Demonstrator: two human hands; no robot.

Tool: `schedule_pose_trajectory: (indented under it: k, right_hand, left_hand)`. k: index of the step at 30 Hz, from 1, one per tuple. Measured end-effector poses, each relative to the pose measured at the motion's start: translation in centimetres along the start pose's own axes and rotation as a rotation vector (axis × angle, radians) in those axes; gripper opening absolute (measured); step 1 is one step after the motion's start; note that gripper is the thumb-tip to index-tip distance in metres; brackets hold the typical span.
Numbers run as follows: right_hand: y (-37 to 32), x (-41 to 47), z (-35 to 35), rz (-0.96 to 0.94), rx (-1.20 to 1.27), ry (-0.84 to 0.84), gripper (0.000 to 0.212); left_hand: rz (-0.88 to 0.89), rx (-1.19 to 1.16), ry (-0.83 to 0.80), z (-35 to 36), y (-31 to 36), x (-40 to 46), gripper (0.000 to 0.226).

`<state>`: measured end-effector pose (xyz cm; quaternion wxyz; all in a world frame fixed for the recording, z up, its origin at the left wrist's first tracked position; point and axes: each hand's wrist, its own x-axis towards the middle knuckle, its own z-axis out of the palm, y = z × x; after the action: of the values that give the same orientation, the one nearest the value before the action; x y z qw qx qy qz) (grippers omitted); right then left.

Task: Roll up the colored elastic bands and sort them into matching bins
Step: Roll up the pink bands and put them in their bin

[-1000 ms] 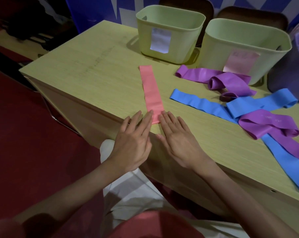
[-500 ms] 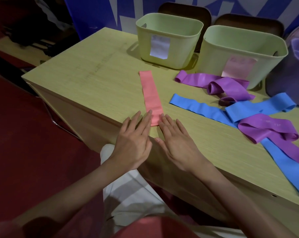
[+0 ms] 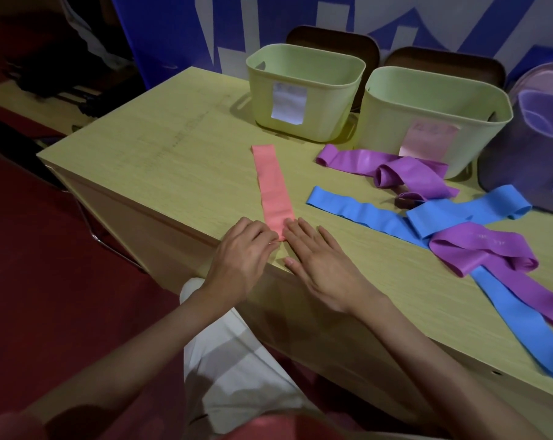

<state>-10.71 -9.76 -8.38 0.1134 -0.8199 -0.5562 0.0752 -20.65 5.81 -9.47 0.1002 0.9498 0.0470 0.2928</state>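
Step in hand, by my read: starting the roll on the pink band. It lies flat on the table, long axis running from the near edge away toward the left green bin, far end pointing just left of that bin, near end at the person's fingertips.

Left hand: fingers curled down at the band's near end, looks like a pinch on that end; can't tell how much is actually caught. Right hand: flat, fingers straight, tips on the near end's right corner, holding nothing.

Next move needs the near end tucked over tight and square, then rolled straight along the long axis so it doesn't skew.

Other bands untouched: blue bands and purple bands tangled to the right, in front of the right green bin.
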Motion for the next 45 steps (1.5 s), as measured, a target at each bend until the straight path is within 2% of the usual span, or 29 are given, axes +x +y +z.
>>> schedule_pose_trajectory:
  k: [5,8,10,12,17,23,29,33,40,45]
  right_hand:
    - [0.4,0.8,0.0,-0.002,-0.013,-0.004,0.068]
    - [0.6,1.2,0.1,0.005,-0.003,-0.01,0.071]
    - [0.6,1.3,0.1,0.002,0.014,0.008,0.071]
    - [0.6,1.2,0.1,-0.008,0.045,0.068,0.059]
    - [0.8,1.8,0.5,-0.058,0.116,0.374,0.03]
    - [1.0,3.0,0.0,-0.039,0.181,0.397,0.012]
    - [1.1,3.9,-0.2,-0.004,0.193,0.441,0.011]
    - [1.3,4.4,-0.2,-0.01,0.1,0.448,0.013]
    - [0.9,3.6,-0.3,-0.057,-0.082,0.381,0.02]
    - [0.8,3.0,-0.1,-0.048,-0.057,0.363,0.036]
  left_hand:
    - [-0.029,0.031,0.009,0.7,-0.5,0.3,0.016]
    - [-0.05,0.073,0.003,1.1,-0.7,0.7,0.003]
    - [-0.059,0.085,-0.015,1.2,-0.8,0.8,0.006]
    - [-0.038,0.093,-0.023,1.2,-1.0,1.0,0.006]
    - [-0.004,0.099,-0.038,0.9,-1.1,1.2,0.004]
    - [-0.003,0.166,-0.082,0.6,-1.0,1.2,0.01]
    - [-0.038,0.275,-0.175,-0.4,-0.5,0.9,0.022]
    - [-0.069,0.358,-0.248,-0.9,-0.4,0.8,0.046]
    - [-0.101,0.412,-0.304,-0.7,0.0,1.1,0.054]
    - [-0.125,0.43,-0.323,-0.3,0.2,1.0,0.059]
